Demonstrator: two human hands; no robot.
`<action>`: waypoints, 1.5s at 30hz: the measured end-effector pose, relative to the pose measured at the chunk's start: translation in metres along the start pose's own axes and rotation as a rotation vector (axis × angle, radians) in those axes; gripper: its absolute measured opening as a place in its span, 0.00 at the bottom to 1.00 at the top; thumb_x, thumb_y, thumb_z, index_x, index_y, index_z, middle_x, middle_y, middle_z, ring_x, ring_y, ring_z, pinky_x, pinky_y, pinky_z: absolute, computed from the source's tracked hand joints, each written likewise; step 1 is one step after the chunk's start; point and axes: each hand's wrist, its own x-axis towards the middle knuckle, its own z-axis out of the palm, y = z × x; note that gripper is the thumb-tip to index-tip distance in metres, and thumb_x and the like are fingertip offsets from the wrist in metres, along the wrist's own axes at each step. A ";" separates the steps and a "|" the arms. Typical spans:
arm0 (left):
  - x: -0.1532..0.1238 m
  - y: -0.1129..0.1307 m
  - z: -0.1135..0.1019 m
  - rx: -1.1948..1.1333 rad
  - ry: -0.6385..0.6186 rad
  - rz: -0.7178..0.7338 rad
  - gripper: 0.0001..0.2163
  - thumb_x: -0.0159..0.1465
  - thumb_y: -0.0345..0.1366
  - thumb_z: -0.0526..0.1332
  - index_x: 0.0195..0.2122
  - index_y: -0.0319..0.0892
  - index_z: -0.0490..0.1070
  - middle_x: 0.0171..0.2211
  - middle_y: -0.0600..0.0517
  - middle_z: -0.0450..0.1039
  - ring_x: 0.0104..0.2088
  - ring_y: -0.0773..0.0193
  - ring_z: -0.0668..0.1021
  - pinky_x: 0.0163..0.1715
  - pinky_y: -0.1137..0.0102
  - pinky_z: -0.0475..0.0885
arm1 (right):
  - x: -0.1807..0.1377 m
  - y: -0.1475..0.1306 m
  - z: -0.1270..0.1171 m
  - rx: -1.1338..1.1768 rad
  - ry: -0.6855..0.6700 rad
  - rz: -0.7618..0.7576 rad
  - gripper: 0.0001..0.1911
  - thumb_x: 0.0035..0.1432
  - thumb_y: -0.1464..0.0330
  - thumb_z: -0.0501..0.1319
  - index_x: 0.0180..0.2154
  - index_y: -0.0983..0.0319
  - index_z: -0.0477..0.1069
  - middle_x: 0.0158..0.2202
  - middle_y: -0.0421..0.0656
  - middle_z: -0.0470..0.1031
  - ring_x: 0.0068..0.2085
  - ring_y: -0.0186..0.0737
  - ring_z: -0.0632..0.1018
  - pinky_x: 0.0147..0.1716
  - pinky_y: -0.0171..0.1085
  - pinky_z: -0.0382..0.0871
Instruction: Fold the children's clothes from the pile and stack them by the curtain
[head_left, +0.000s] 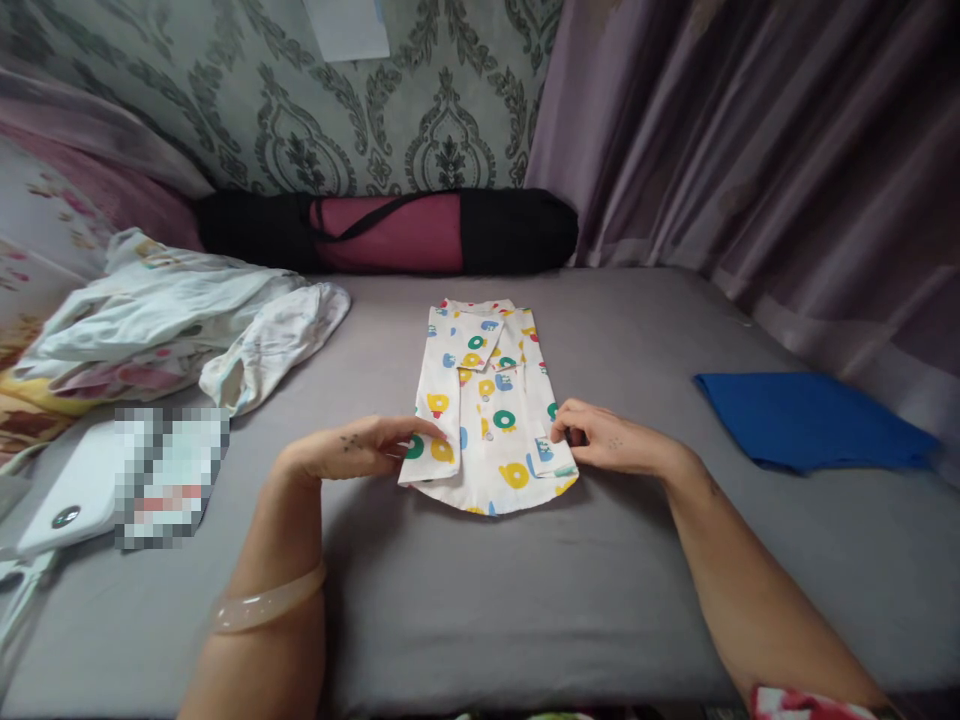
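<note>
A small white shirt with coloured ring and letter prints lies folded into a narrow strip on the grey bed sheet, collar away from me. My left hand rests at the shirt's lower left edge, fingers together and pinching the fabric. My right hand sits at the lower right edge, fingers curled on the hem. A pale bangle circles my left forearm.
A heap of white and floral clothes lies at the left. A folded blue cloth is at the right. A black and maroon rolled bag lies along the wallpapered wall. A white device sits at the near left. Purple curtains hang on the right.
</note>
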 end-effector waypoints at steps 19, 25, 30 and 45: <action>0.004 -0.001 0.003 0.246 0.245 -0.037 0.15 0.60 0.48 0.61 0.45 0.49 0.78 0.46 0.49 0.75 0.48 0.55 0.70 0.52 0.66 0.65 | 0.002 -0.010 -0.005 0.099 -0.051 -0.032 0.09 0.57 0.69 0.58 0.36 0.61 0.78 0.37 0.42 0.74 0.34 0.34 0.72 0.34 0.32 0.64; 0.009 0.003 0.001 0.090 0.266 -0.174 0.21 0.60 0.53 0.57 0.45 0.44 0.77 0.38 0.51 0.77 0.40 0.59 0.74 0.38 0.72 0.69 | 0.002 -0.015 -0.013 0.249 -0.009 0.103 0.13 0.60 0.62 0.56 0.38 0.61 0.77 0.34 0.41 0.76 0.35 0.36 0.74 0.35 0.33 0.65; 0.015 -0.005 0.001 -0.008 0.363 -0.180 0.19 0.60 0.52 0.55 0.39 0.42 0.75 0.35 0.52 0.75 0.37 0.62 0.73 0.35 0.73 0.67 | 0.009 -0.004 -0.006 0.320 0.164 0.218 0.15 0.60 0.58 0.55 0.31 0.63 0.71 0.24 0.37 0.70 0.25 0.32 0.70 0.26 0.31 0.60; 0.029 -0.018 0.008 0.058 0.571 -0.345 0.19 0.50 0.51 0.60 0.33 0.39 0.71 0.26 0.52 0.73 0.28 0.63 0.71 0.25 0.72 0.60 | 0.022 0.018 0.020 0.060 0.304 0.346 0.17 0.57 0.63 0.58 0.48 0.60 0.65 0.27 0.37 0.75 0.29 0.36 0.73 0.28 0.33 0.60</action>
